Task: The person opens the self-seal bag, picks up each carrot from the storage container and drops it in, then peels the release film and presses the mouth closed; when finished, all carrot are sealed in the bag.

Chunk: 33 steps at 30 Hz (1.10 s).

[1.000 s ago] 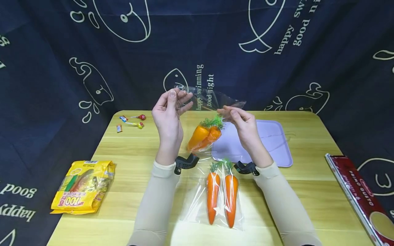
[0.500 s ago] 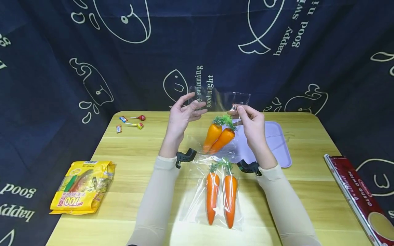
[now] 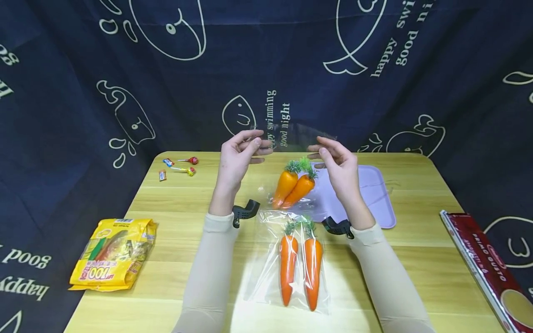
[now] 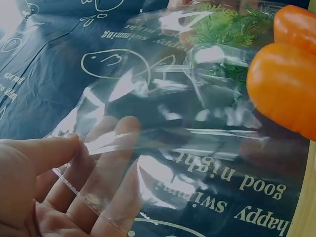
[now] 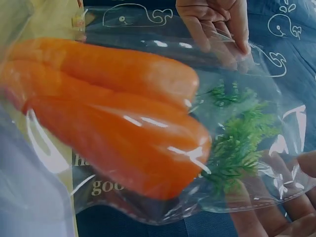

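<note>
A clear plastic bag (image 5: 163, 29) with two toy carrots (image 3: 291, 187) inside hangs between my two hands above the table, green tops uppermost. My left hand (image 3: 239, 155) pinches one upper corner of it between thumb and fingers, and the fingers show through the film in the left wrist view. On the opposite side my right hand (image 3: 337, 162) holds the bag's edge with thumb and fingertips. Nearer to me, a second clear bag (image 3: 264, 273) lies flat on the table with two more carrots (image 3: 312, 273) in it, side by side.
A lilac tray (image 3: 376, 189) lies behind the right hand. To the left are a yellow candy packet (image 3: 112, 254), two lollipops (image 3: 190, 171) and small wrapped sweets (image 3: 162, 175). A red spaghetti pack (image 3: 485, 263) lies at the right edge. Dark printed cloth (image 3: 266, 60) hangs behind.
The held bag and its carrots have shifted right, and the carrots have spread apart. My left hand went right, then came partly back left. My right hand moved slightly right.
</note>
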Each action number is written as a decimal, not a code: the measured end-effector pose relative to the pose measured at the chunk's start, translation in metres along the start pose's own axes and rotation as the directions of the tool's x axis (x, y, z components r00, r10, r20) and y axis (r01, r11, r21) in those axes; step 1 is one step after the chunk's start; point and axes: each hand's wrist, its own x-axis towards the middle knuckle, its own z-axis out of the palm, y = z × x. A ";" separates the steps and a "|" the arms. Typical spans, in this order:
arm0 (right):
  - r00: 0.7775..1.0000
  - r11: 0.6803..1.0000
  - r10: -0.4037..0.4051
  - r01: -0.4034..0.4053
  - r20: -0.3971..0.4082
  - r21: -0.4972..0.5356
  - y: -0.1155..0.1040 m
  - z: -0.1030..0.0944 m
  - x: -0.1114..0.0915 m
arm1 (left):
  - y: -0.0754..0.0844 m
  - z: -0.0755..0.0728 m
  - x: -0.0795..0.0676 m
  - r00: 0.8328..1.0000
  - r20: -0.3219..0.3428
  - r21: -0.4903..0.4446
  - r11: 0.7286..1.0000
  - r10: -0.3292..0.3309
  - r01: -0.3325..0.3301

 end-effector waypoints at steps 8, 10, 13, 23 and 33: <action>0.998 0.999 -0.047 0.047 -0.030 -0.020 0.004 -0.005 0.003 | -0.002 -0.007 0.001 1.000 0.007 0.006 1.000 0.012 -0.012; 0.998 0.999 -0.048 0.049 -0.026 0.009 0.006 -0.008 0.004 | -0.004 -0.010 0.001 1.000 0.025 0.011 1.000 0.013 -0.013; 0.999 0.996 -0.050 0.050 -0.006 0.075 0.009 -0.011 0.005 | -0.006 -0.015 0.002 0.997 0.075 0.004 1.000 0.024 -0.025; 0.993 0.999 -0.033 0.031 0.116 0.024 0.013 -0.025 0.005 | -0.009 -0.023 0.001 0.991 0.127 0.118 0.991 0.053 -0.068; 0.945 0.950 -0.150 0.219 0.291 -0.222 -0.016 -0.026 -0.002 | 0.007 -0.023 -0.006 0.983 0.185 0.237 0.970 0.011 -0.055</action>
